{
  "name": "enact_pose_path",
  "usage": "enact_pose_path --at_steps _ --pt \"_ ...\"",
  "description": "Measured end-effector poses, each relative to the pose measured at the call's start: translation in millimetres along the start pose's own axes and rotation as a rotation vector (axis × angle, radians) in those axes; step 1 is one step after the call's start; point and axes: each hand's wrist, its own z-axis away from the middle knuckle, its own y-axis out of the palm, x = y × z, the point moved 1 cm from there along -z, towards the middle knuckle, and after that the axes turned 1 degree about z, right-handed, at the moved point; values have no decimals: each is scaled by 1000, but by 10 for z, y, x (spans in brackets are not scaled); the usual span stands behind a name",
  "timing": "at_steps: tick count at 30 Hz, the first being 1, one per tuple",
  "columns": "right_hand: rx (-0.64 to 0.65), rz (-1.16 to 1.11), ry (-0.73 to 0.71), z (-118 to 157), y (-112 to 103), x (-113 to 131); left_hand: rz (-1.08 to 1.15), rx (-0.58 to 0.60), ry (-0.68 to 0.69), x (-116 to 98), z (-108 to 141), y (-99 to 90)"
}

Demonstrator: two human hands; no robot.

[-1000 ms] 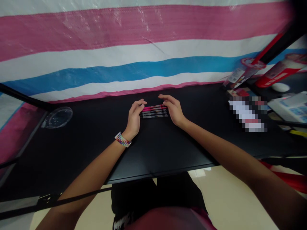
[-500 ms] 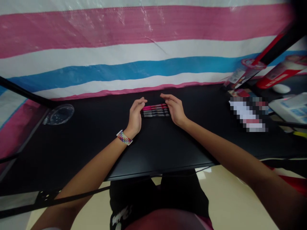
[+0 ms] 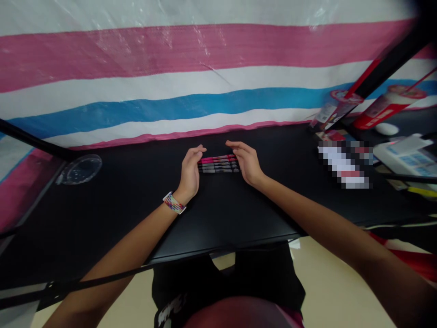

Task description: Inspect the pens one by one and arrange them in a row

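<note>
Several pens lie side by side in a row on the black desk, pink ones at the back and grey-black ones nearer me. At their left ends stands my left hand, on edge with its palm turned inward and fingers stretched out. My right hand cups the right ends in the same way, its fingers extended toward the back. Both palms are against or very close to the pen ends; exact contact is hard to see. A colourful woven band is on my left wrist.
A clear plastic lid lies at the desk's left. On the right are a lidded drink cup, a red-and-white cup, a white rounded object and a pale box-like item. Striped sheeting hangs behind the black desk.
The camera view has shifted slightly, so the desk sits a little lower in the picture. Both hands stay at the ends of the pen row, and the pens keep their arrangement.
</note>
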Motion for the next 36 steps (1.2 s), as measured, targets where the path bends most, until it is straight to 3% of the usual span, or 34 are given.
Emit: enact_pose_path --at_steps 11,16,22,28,32,36 --pt "-29 7 20 154 27 60 -70 44 -49 -107 242 11" --pt "47 85 -2 261 35 172 -76 61 -68 -91 277 -34" --pt "172 550 -308 337 -7 368 -168 54 -81 -40 198 -112" --pt "477 1014 -754 476 -44 609 -225 75 -90 -64 43 -187" --pt "619 1098 -824 530 -53 652 -279 50 -67 -72 -59 -191" --pt "666 1066 -803 530 -84 625 -301 40 -67 -68 -102 -179"
